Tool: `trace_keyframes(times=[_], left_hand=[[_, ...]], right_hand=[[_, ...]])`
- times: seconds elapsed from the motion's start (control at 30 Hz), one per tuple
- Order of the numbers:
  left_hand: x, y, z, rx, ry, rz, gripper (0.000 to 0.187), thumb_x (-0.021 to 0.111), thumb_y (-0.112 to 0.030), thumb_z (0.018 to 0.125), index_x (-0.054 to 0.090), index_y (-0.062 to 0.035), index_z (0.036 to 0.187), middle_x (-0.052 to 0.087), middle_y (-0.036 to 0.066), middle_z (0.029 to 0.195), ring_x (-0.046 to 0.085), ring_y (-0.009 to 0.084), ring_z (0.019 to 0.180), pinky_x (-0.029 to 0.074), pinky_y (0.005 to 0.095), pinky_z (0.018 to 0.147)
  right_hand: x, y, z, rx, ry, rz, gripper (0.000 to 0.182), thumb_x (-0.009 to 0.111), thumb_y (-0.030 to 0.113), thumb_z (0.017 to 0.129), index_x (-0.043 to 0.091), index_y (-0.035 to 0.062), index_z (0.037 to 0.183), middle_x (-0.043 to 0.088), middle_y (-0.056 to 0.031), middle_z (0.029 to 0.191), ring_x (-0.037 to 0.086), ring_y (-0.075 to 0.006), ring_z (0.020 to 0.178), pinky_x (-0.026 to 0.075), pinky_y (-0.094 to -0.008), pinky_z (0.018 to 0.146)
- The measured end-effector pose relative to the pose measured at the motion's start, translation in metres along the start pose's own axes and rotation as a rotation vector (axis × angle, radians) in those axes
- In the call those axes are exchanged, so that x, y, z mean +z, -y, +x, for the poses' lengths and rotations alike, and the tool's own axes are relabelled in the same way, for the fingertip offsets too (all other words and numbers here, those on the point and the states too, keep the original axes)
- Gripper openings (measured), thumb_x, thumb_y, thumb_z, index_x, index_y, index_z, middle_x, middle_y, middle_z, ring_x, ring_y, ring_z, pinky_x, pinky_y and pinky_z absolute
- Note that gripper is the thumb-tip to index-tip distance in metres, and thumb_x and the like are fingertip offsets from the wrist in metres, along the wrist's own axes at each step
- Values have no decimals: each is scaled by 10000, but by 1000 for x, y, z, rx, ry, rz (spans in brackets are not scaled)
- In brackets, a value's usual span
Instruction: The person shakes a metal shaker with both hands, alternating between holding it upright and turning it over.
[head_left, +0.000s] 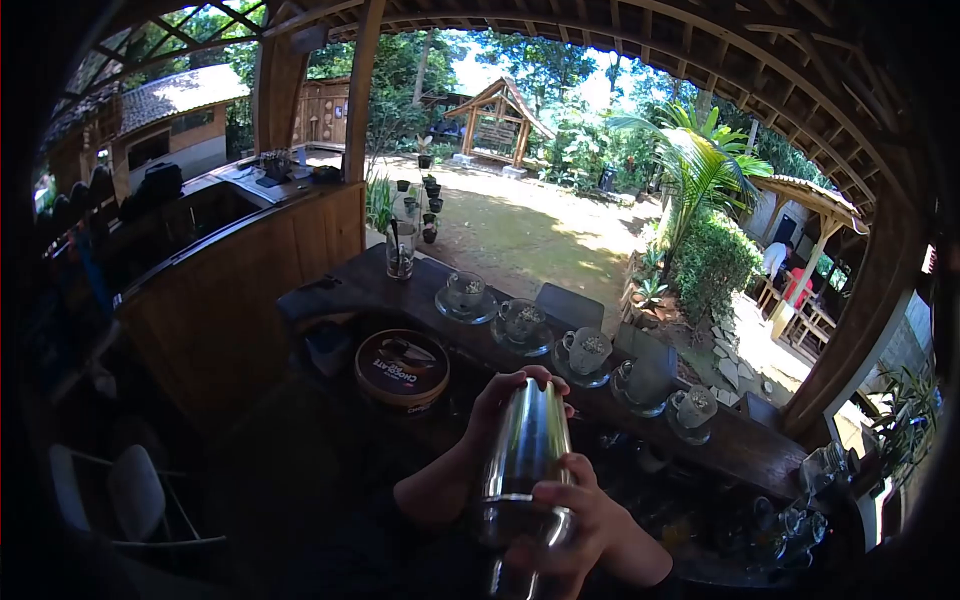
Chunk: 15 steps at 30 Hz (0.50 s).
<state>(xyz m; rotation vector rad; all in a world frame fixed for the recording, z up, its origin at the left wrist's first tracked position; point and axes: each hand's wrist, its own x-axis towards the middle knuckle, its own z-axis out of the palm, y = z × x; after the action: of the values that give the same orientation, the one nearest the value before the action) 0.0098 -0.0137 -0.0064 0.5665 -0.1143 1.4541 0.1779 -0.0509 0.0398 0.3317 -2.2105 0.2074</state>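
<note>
Both hands are on a shiny metal cocktail shaker (524, 450), held tilted in front of me. My left hand (497, 395) wraps round its far end, the fingers curling over the top. Nearer to me, my right hand (580, 515) grips the lower part from the right, fingers across the metal. Beyond the shaker, several glass cups on saucers stand in a row on the dark counter, among them a cup (587, 352) with pale, grainy-looking contents. A round chocolate tin (402, 366) sits left of my hands.
A tall glass (400, 252) with something inside stands at the counter's (375, 285) far left end. Glassware (800, 525) is gathered at the lower right. A white chair (137, 490) is at lower left. People (777, 260) are in the distance at right.
</note>
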Motion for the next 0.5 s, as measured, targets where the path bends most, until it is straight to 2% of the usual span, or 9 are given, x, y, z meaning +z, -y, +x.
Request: trace_keyframes(times=[0.03, 0.1, 0.13, 0.17, 0.2, 0.23, 0.33, 0.4, 0.5], left_hand=[[0, -2, 2, -2, -7, 18, 287, 530, -295, 807, 564, -70, 982, 579, 142, 974, 588, 318, 914, 494, 427, 806], [-3, 4, 2, 42, -129, 26, 298, 509, -298, 816, 564, -60, 985, 585, 133, 977, 594, 299, 905, 497, 423, 792], [-8, 10, 2, 92, -238, 17, 308, 491, -298, 822, 566, -52, 991, 595, 131, 974, 601, 291, 890, 502, 424, 778], [-30, 8, 8, -205, 22, -422, 309, 472, -271, 826, 567, -40, 1007, 617, 141, 955, 621, 280, 846, 516, 436, 752], [-49, 23, 3, 106, -348, 57, 302, 453, -247, 831, 571, -36, 1011, 630, 155, 933, 634, 285, 808, 527, 441, 730], [-26, 25, -4, 76, -333, -41, 291, 465, -241, 827, 572, -37, 1005, 630, 154, 931, 634, 287, 817, 527, 444, 738], [-15, 13, -10, 14, -222, -144, 305, 519, -286, 819, 570, -51, 1006, 595, 158, 957, 597, 315, 867, 504, 432, 780], [4, 4, -11, 61, 11, 5, 316, 524, -303, 821, 567, -51, 1006, 574, 161, 975, 579, 312, 880, 499, 412, 779], [-11, 1, -2, 73, -176, 2, 324, 499, -314, 832, 568, -45, 997, 582, 148, 969, 591, 291, 881, 502, 414, 771]], right_hand=[[2, -7, 1, 4, -4, 6, 666, 777, 200, 584, 445, 411, 1122, 485, -61, 1221, 438, -399, 1149, 370, -580, 900], [3, -30, 10, -297, -82, -19, 657, 770, 224, 598, 448, 456, 1121, 491, -41, 1213, 433, -399, 1150, 359, -581, 910], [-5, -29, 14, 185, -38, 127, 666, 768, 211, 605, 442, 451, 1134, 495, -44, 1217, 429, -401, 1156, 351, -578, 919], [11, -51, 3, 209, -211, 142, 618, 758, 289, 628, 457, 391, 1159, 469, -83, 1215, 413, -421, 1158, 340, -576, 932], [26, -74, -7, 230, -386, 155, 601, 748, 366, 651, 472, 331, 1183, 443, -121, 1213, 398, -441, 1160, 330, -574, 945], [24, -70, -7, 224, -392, 147, 601, 748, 366, 651, 472, 331, 1183, 443, -121, 1213, 398, -441, 1160, 330, -574, 945], [3, -26, 11, -179, -126, 142, 490, 748, 205, 629, 563, 331, 1065, 488, -120, 1224, 416, -407, 1169, 334, -552, 959], [32, -10, 7, -165, -300, 53, 514, 744, 188, 599, 564, 377, 1043, 496, -91, 1219, 434, -412, 1146, 328, -568, 954], [16, -39, 5, -340, -240, 106, 584, 743, 179, 647, 483, 383, 1127, 490, -114, 1204, 428, -449, 1129, 343, -585, 923]])
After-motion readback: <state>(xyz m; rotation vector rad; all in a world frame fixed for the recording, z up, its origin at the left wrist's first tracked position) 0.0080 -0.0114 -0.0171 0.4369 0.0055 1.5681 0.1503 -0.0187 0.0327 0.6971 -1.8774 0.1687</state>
